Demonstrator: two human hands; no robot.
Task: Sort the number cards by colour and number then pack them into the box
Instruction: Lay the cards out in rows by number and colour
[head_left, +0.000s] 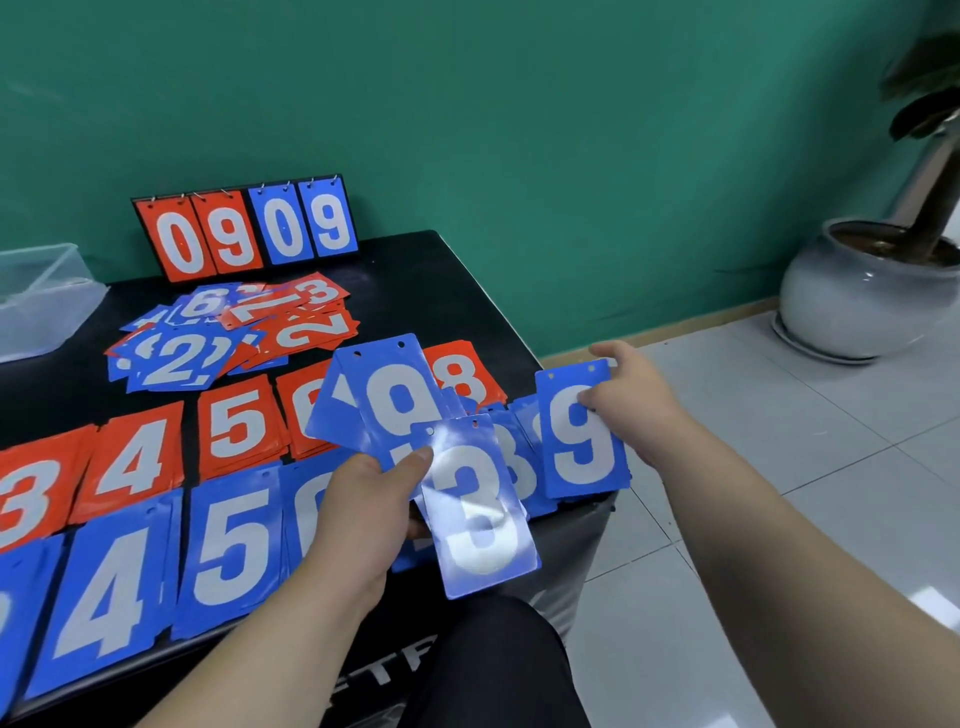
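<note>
At the far left a clear box (41, 296) sits on the black worktop (441, 280), well apart from the cards; through its cloudy walls I cannot tell what it holds. To its right a stand (244, 228) leans at the wall, showing red 0 and 9, then blue 0 and 9. Just in front of it I see a loose pile (208, 332) of red and blue cards mixed together.

Nearer me run two rows. The red stacks (135, 462) read 3, 4, 5, 6 and, further right, 8. The blue stacks (234, 535) below them read 4, 5 and 6.

My left hand (358, 514) holds a fan (478, 509) of blue cards above the blue row. The thumb presses on top and the fingers curl underneath. A 3 faces me in front, and a 9 shows behind it.

My right hand (634, 395) pinches the top right corner of a blue 9 (582, 436) at the worktop's right front corner, over more blue cards whose digits are partly hidden.

On the tiled floor at far right stands a pale pot (862, 291) with a plant.
</note>
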